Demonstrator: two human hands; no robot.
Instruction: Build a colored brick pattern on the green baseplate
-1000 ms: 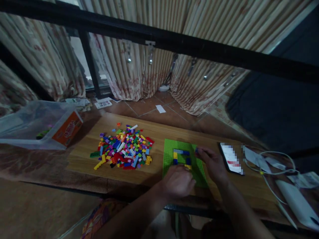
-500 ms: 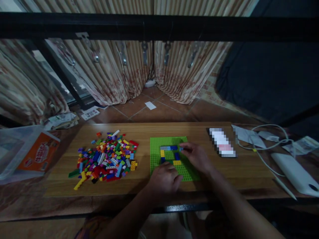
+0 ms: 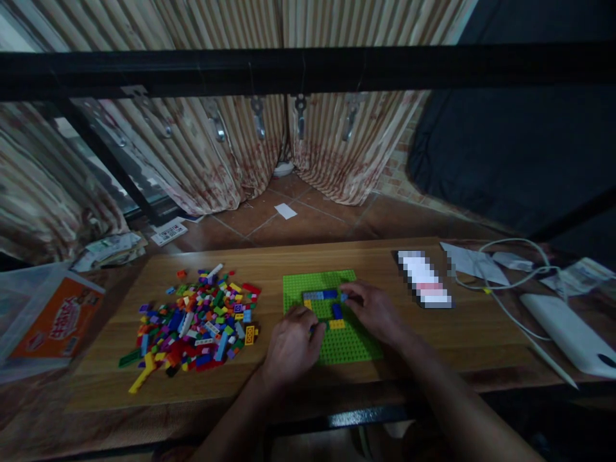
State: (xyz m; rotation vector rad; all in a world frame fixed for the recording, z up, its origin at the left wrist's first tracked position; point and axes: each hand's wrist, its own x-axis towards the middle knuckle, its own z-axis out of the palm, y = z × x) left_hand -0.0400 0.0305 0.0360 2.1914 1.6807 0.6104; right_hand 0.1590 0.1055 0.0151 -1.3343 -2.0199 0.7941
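Baseplate: green studded baseplate [image 3: 353, 346] on the wooden board [image 3: 404, 359], about midway between the board's left and right ends; its near edge lies just inside the board's near edge.
Brick frame: open rectangle of yellow, blue and grey-blue bricks [image 3: 330, 294] standing on the baseplate; left side partly covered.
Left hand: the left hand [image 3: 293, 340] rests over the baseplate's left edge, fingers curled at the frame's left side. Grip hidden; cannot tell whether anything is held.
Right hand: the right hand [image 3: 375, 311] reaches over the baseplate's right edge, thumb and fingertips pinching a small blue brick [image 3: 343, 297] just beside the frame's far right corner.
Loose stock: mixed brick pile [image 3: 202, 321] spread over the board's left end, well apart from the baseplate; a long yellow piece [image 3: 142, 378] sits toward the near left corner.
Phone: the phone [image 3: 426, 279], screen lit, lies toward the far right corner.
Off the board: tub [image 3: 62, 321] past the left edge; power bank [image 3: 568, 333] and cable [image 3: 513, 324] past the right.
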